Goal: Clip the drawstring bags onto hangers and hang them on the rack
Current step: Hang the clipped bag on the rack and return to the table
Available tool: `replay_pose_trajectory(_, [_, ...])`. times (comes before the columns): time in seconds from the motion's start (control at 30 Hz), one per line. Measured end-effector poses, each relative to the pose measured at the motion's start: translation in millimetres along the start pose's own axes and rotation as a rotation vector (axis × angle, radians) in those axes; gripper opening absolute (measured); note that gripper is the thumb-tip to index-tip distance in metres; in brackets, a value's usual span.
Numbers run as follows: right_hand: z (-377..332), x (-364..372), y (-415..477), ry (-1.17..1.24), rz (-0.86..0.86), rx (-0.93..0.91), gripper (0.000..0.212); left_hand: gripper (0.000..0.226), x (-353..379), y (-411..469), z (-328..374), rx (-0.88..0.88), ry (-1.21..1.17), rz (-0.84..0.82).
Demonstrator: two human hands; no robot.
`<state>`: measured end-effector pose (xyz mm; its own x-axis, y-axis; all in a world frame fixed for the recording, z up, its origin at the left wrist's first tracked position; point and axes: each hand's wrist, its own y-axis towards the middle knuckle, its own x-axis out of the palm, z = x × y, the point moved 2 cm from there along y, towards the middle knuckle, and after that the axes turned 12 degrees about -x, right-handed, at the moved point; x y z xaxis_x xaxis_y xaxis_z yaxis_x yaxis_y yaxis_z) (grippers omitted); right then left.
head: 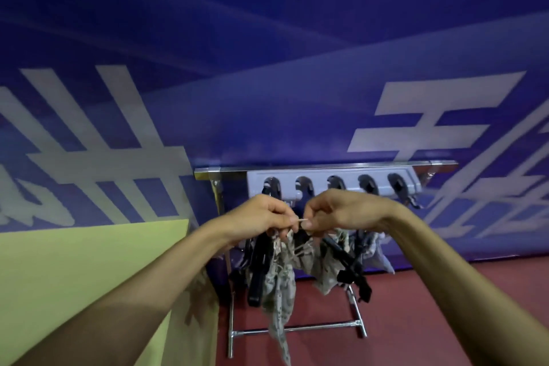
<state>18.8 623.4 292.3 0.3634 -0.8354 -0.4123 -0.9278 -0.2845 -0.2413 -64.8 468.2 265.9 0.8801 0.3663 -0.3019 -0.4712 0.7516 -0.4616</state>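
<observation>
A metal rack point(297, 170) stands against the blue wall, with a grey slotted bar point(332, 181) holding several black hanger hooks. My left hand point(261, 215) and my right hand point(341, 211) are raised together just below that bar, both pinching the top of a pale patterned drawstring bag point(282, 282) and its thin cord point(303, 219). The bag hangs down limp between them. A black clip hanger point(350, 267) slants beneath my right hand, another black hanger point(260, 270) hangs under my left. More patterned bags point(377, 249) hang at the right, partly hidden by my hands.
A yellow-green tabletop point(89, 276) fills the lower left, its edge close to the rack's left leg point(230, 321). Dark red floor point(416, 321) lies under and to the right of the rack. A blue banner wall point(267, 68) with large white characters backs everything.
</observation>
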Motion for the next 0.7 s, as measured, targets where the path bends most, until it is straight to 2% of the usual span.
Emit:
replay_pose_trajectory(0.23, [25, -24, -70, 0.231, -0.022, 0.034, 0.012, 0.019, 36, 21, 50, -0.006, 0.193, -0.206])
replay_pose_trajectory(0.4, [52, -30, -103, 0.14, 0.03, -0.006, 0.008, 0.019, 70, 39, 65, -0.009, 0.235, -0.358])
replay_pose_trajectory(0.6, [69, -14, -122, 0.257, 0.187, 0.024, 0.009, 0.02, 93, 48, 60, 0.004, 0.226, -0.382])
replay_pose_trajectory(0.7, [71, -7, -128, 0.314, 0.204, 0.071, 0.012, 0.02, 100, 50, 59, 0.053, 0.197, -0.365])
